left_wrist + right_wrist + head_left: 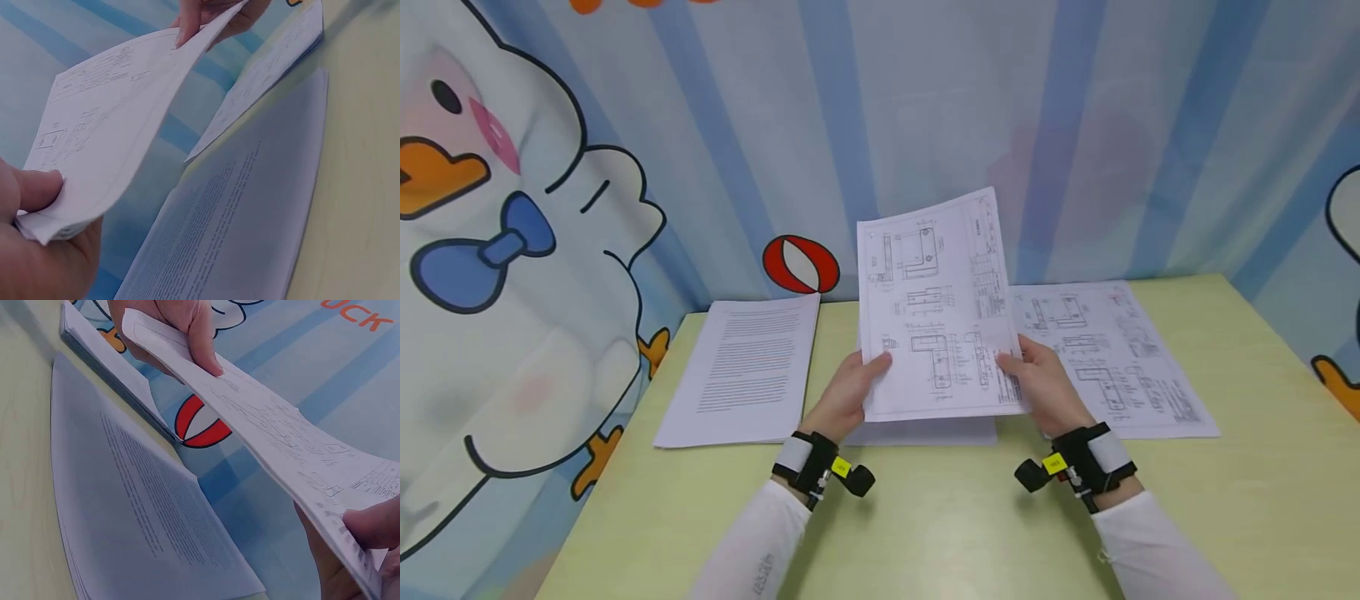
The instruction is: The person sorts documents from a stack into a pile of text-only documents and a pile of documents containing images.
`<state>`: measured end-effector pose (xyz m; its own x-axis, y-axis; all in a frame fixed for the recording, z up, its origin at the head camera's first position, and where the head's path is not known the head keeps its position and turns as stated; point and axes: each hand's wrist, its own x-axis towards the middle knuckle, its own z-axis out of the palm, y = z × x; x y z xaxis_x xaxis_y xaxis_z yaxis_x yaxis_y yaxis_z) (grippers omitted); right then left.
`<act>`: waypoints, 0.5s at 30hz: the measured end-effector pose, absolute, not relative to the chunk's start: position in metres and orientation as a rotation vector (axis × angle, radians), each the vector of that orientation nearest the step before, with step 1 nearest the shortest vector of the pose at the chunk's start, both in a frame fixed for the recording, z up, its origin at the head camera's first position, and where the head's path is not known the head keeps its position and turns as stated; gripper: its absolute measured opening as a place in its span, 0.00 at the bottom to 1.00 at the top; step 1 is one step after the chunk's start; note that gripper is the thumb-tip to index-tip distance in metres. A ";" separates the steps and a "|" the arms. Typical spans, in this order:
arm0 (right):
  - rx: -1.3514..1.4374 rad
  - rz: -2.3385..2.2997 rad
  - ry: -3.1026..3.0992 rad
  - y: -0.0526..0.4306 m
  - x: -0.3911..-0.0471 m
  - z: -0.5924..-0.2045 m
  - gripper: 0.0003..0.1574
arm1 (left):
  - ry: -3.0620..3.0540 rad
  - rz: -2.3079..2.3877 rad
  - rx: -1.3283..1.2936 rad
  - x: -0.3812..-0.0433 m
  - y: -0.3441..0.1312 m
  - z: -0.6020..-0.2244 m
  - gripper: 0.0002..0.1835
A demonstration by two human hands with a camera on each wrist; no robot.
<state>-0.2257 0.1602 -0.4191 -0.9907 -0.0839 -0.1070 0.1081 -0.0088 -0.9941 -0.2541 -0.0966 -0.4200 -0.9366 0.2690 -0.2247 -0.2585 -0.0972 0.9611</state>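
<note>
Both hands hold a stack of paper sheets (936, 308) up off the table, its top page printed with technical drawings. My left hand (847, 387) pinches the lower left edge, thumb on top and fingers beneath. On the opposite edge, my right hand (1043, 379) grips in the same way. The left wrist view shows several sheets layered at the left thumb (40, 189). Below the raised stack lies another stack with printed text (131, 481), mostly hidden from the head view.
A text-covered paper stack (741, 375) lies at the table's left. To the right rests a stack of drawings (1112, 358). The pale yellow table (940, 517) meets a striped blue curtain (940, 108) at its back. Each wrist wears a strapped camera.
</note>
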 end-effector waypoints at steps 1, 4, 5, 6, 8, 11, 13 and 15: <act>0.029 -2.125 2.136 0.164 -0.225 -0.419 0.29 | 1.840 2.084 0.032 -0.254 -0.093 -0.421 0.16; 0.051 -2.073 2.217 0.176 -0.222 -0.417 0.30 | 1.859 2.050 0.095 -0.254 -0.083 -0.423 0.17; 0.056 -2.061 2.240 0.180 -0.222 -0.417 0.30 | 1.864 2.043 0.108 -0.254 -0.079 -0.424 0.17; 0.066 -2.043 2.265 0.184 -0.221 -0.416 0.30 | 1.865 2.038 0.120 -0.255 -0.075 -0.424 0.17; 0.083 -2.017 2.308 0.193 -0.220 -0.416 0.31 | 1.876 2.034 0.120 -0.256 -0.066 -0.425 0.16; 0.090 -1.975 2.366 0.208 -0.219 -0.415 0.32 | 1.905 2.015 0.104 -0.257 -0.052 -0.426 0.15; 0.086 -1.943 2.412 0.218 -0.219 -0.414 0.32 | 1.912 2.000 0.097 -0.259 -0.043 -0.427 0.14; 0.079 -1.892 2.465 0.228 -0.218 -0.413 0.32 | 1.915 1.984 0.101 -0.259 -0.034 -0.428 0.14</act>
